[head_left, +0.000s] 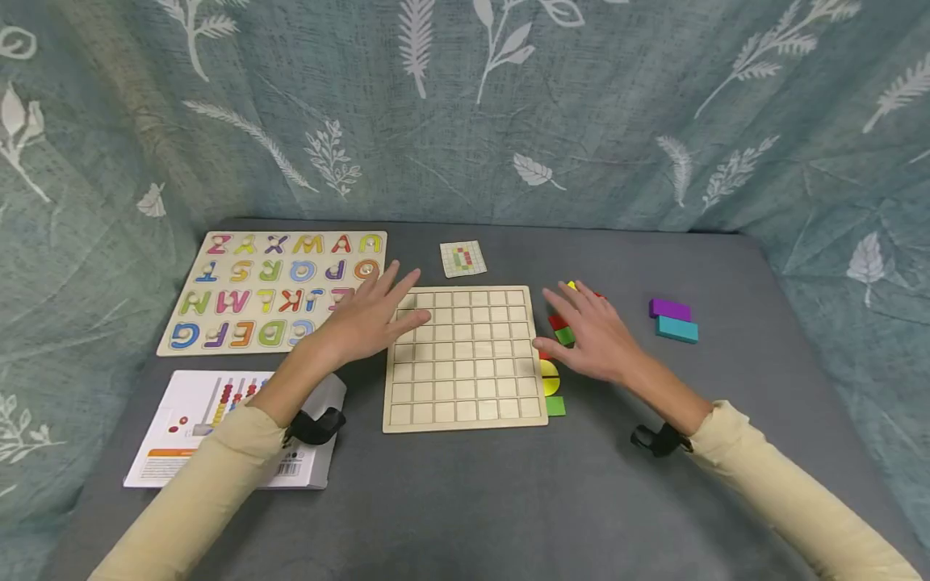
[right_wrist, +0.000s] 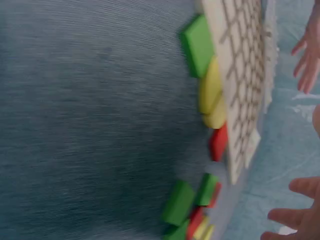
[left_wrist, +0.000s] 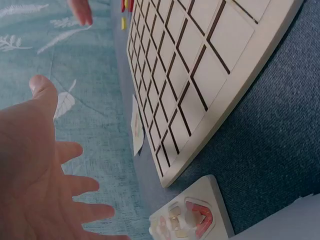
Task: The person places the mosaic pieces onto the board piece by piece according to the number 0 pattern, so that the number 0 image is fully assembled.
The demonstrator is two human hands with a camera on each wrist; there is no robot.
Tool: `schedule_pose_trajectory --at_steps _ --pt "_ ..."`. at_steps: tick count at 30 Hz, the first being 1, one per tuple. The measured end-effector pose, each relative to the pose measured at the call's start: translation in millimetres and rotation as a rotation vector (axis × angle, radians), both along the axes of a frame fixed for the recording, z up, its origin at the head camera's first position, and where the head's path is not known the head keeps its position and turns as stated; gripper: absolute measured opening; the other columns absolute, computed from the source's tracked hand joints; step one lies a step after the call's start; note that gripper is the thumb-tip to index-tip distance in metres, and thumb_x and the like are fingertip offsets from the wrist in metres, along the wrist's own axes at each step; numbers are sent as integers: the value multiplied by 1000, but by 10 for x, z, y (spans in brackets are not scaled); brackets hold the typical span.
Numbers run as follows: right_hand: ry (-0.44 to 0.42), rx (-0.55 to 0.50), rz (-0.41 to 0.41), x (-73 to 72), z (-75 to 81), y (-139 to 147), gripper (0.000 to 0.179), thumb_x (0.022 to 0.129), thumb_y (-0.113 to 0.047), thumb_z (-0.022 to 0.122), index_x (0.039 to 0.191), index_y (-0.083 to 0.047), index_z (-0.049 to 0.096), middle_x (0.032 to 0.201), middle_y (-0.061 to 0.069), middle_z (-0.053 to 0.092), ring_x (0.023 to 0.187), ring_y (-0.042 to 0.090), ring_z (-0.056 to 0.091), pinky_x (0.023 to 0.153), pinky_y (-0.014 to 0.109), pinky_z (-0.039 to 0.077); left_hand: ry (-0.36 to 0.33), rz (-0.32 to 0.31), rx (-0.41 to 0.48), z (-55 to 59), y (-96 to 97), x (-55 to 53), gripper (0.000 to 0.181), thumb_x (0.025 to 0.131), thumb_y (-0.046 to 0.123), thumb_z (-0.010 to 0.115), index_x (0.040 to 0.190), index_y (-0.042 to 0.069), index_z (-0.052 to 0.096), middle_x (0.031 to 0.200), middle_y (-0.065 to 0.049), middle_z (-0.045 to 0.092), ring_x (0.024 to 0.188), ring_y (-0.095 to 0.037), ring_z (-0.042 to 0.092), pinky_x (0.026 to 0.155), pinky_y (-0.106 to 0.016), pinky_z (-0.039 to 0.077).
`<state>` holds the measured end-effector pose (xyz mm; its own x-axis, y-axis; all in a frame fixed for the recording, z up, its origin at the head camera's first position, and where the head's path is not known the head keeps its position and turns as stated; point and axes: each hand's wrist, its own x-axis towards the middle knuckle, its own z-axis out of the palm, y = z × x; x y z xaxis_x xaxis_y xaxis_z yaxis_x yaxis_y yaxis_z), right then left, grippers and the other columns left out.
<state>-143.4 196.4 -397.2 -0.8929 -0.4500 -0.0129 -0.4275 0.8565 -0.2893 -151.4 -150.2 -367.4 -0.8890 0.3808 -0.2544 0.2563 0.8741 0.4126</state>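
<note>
A wooden grid board [head_left: 465, 361] lies flat in the middle of the table. My left hand [head_left: 372, 319] hovers over its left edge with fingers spread, and the left wrist view shows that palm [left_wrist: 30, 165] holding nothing. Over the blocks on the board's right side is my right hand [head_left: 597, 337], fingers extended; it partly hides them. Beside the board's right edge lie a green block [head_left: 555, 406], yellow rounded blocks [head_left: 550, 387] and a red block [right_wrist: 218, 143]. More green blocks [right_wrist: 178, 202], with red and yellow pieces, appear in the right wrist view.
A small patterned card [head_left: 462, 259] lies behind the board. At the left are an alphabet puzzle board [head_left: 250, 286] and a white box [head_left: 170, 428] with an abacus picture. A purple block [head_left: 670, 309] and a teal block [head_left: 676, 329] sit at the right.
</note>
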Motion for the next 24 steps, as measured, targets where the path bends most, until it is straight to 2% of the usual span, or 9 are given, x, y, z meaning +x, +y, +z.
schedule_pose_trajectory --at_steps 6,10,12,14,21,24 --pt "17 -6 61 134 -109 77 75 87 -55 62 146 -12 44 150 14 42 138 35 38 108 58 36 -22 -40 132 -63 22 -6 77 98 59 39 157 19 13 164 -19 4 150 -45 5 116 -65 13" --pt "-22 -49 101 212 -190 95 68 87 -51 66 141 -14 51 140 9 52 123 27 49 95 48 49 -65 -36 326 -124 62 -34 71 100 52 42 156 15 20 162 -18 16 149 -40 16 116 -61 21" --pt "-39 -88 116 243 -230 100 62 87 -48 68 137 -14 55 132 7 56 114 23 51 88 43 51 -77 -20 415 -144 79 -53 67 100 48 44 155 14 24 161 -15 22 148 -36 22 115 -58 26" --pt "-40 -127 130 266 -269 108 54 87 -43 69 132 -15 59 124 5 57 106 20 52 83 39 51 -80 -2 461 -157 86 -73 65 100 44 48 153 13 27 159 -13 27 147 -34 27 114 -55 30" --pt "35 -226 170 297 -330 174 33 86 -29 73 116 -15 69 110 3 62 96 16 54 78 33 50 -11 -61 362 -242 28 -142 61 97 30 59 146 0 39 153 -24 34 143 -40 32 113 -57 31" --pt "40 -242 185 296 -334 188 27 86 -25 74 110 -15 72 102 1 63 89 14 54 73 29 46 -8 -53 311 -290 23 -149 59 96 27 61 144 -1 42 151 -26 36 141 -42 34 112 -57 32"
